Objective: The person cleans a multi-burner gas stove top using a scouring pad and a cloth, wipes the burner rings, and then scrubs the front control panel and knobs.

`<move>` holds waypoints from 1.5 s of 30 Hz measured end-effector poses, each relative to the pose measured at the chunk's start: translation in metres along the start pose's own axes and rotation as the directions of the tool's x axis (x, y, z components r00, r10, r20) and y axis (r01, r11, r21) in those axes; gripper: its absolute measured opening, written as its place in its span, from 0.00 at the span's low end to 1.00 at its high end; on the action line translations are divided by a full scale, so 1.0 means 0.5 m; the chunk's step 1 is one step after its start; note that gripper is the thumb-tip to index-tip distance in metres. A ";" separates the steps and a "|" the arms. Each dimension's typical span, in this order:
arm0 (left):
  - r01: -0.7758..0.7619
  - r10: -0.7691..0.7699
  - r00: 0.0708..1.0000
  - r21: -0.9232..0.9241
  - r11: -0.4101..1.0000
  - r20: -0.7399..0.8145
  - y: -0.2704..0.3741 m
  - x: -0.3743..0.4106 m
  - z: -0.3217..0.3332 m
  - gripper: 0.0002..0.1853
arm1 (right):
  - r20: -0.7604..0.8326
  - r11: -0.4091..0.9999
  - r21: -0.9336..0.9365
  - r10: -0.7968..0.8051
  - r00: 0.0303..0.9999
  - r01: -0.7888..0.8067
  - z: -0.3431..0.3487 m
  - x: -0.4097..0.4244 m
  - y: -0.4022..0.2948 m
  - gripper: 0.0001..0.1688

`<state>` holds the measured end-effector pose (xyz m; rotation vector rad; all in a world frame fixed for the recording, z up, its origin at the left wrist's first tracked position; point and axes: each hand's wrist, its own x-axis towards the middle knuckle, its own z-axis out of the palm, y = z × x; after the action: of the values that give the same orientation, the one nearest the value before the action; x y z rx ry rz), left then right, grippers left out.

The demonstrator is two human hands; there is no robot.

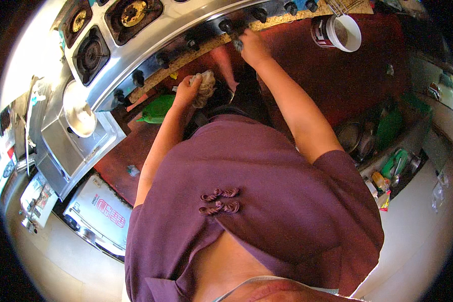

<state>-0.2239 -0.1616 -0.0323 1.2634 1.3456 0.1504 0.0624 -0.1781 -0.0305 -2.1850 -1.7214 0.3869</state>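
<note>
My left hand (188, 90) grips a crumpled, pale cloth (204, 88) in front of my body, below the front edge of the stove. Farther forward and to the right, my right hand (253, 48) is closed around a small grey scouring pad (238, 45), of which only part shows. That hand is at the front panel of a stainless steel gas stove (136, 53), close beside a black control knob (225, 25). More black knobs line the panel on both sides.
A white bucket (347, 34) stands at the upper right, near wire utensils. To the left are a steel sink (60, 147) with a pale bowl (81, 113) over it, and a green object (156, 109). Low shelving with assorted goods (394, 164) lies on the right. The floor (117, 162) is red.
</note>
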 end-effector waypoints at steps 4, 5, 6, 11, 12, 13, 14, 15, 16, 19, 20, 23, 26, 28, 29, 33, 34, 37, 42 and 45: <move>-0.024 0.023 0.999 -0.021 0.999 -0.046 -0.045 0.018 -0.006 0.28 | 0.237 0.987 -0.010 -0.153 0.959 0.160 -0.071 -0.056 -0.101 0.15; -0.020 0.017 0.998 -0.055 0.998 -0.054 -0.056 0.022 -0.006 0.28 | 0.040 0.966 0.110 -0.240 0.970 0.234 -0.077 -0.060 -0.127 0.14; -0.014 0.009 0.998 -0.085 0.996 -0.064 -0.063 0.023 -0.009 0.28 | -0.071 0.956 0.086 -0.275 0.959 0.281 -0.090 -0.048 -0.161 0.11; -0.017 0.012 0.998 -0.087 0.996 -0.058 -0.072 0.028 -0.023 0.28 | -0.179 0.966 -0.118 -0.247 0.952 0.229 -0.077 0.047 -0.237 0.05; -0.012 0.007 0.999 -0.115 0.993 -0.049 -0.081 0.033 -0.024 0.28 | -0.157 0.968 -0.144 -0.226 0.961 0.204 -0.044 0.066 -0.230 0.04; -0.006 0.001 0.999 -0.113 0.994 -0.045 -0.064 0.024 -0.024 0.28 | -0.133 0.969 -0.172 -0.201 0.970 0.177 -0.019 0.070 -0.225 0.03; 0.000 -0.005 0.999 -0.111 0.994 -0.040 -0.048 0.014 -0.023 0.29 | -0.089 0.955 -0.242 -0.200 0.976 0.173 0.004 0.062 -0.218 0.02; 0.010 -0.015 0.999 -0.110 0.994 -0.040 -0.038 0.002 -0.027 0.29 | -0.062 0.958 -0.231 -0.187 0.980 0.169 0.034 0.048 -0.208 0.02; 0.015 -0.021 0.998 -0.081 0.997 -0.064 -0.043 0.004 -0.030 0.29 | -0.038 0.960 -0.223 -0.181 0.983 0.168 0.057 0.038 -0.195 0.02; 0.029 -0.032 0.993 -0.030 0.999 -0.116 -0.076 0.006 -0.033 0.29 | -0.007 0.971 -0.139 -0.197 0.980 0.194 0.032 0.018 -0.193 0.04; 0.026 -0.029 0.993 -0.026 0.999 -0.113 -0.090 0.005 -0.037 0.28 | -0.002 0.970 -0.116 -0.216 0.976 0.214 0.002 0.015 -0.206 0.06; 0.024 -0.027 0.991 -0.027 0.999 -0.133 -0.145 0.040 -0.042 0.26 | -0.074 0.968 -0.057 -0.249 0.966 0.246 -0.014 0.031 -0.221 0.06; 0.009 0.000 0.992 0.066 0.998 -0.129 -0.072 0.021 -0.039 0.25 | 0.017 0.982 -0.052 -0.180 0.984 0.181 0.068 0.020 -0.181 0.04; 0.010 -0.001 0.992 0.067 0.998 -0.126 -0.062 0.009 -0.044 0.28 | -0.047 0.965 0.015 -0.259 0.965 0.260 0.072 0.000 -0.174 0.08; 0.012 -0.009 0.994 0.034 0.999 -0.110 -0.093 0.028 -0.046 0.31 | -0.082 0.953 0.046 -0.294 0.952 0.299 0.070 -0.009 -0.165 0.10; 0.009 -0.012 0.994 -0.029 1.000 -0.112 -0.131 0.052 -0.046 0.34 | -0.267 0.972 -0.007 -0.226 0.937 0.233 0.080 -0.020 -0.079 0.19; 0.006 -0.010 0.994 -0.039 0.999 -0.104 -0.135 0.051 -0.049 0.33 | -0.157 0.995 0.010 -0.097 0.983 0.100 0.054 -0.024 -0.068 0.20; 0.006 -0.010 0.997 -0.049 0.999 -0.080 -0.113 0.032 -0.061 0.32 | -0.210 0.998 0.007 0.058 0.976 -0.058 0.037 -0.013 -0.073 0.20; 0.009 -0.009 0.998 0.000 1.000 -0.058 -0.043 -0.007 -0.068 0.32 | -0.008 0.988 -0.017 -0.151 0.989 0.150 0.091 -0.036 -0.190 0.21; 0.033 -0.041 0.995 -0.082 0.996 -0.092 -0.104 0.026 -0.062 0.32 | 0.027 0.978 0.070 -0.200 0.979 0.198 0.103 -0.037 -0.196 0.22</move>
<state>-0.2722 -0.1551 -0.0700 1.1750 1.4289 0.2383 -0.0493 -0.1705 -0.0363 -1.9481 -1.8957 0.4255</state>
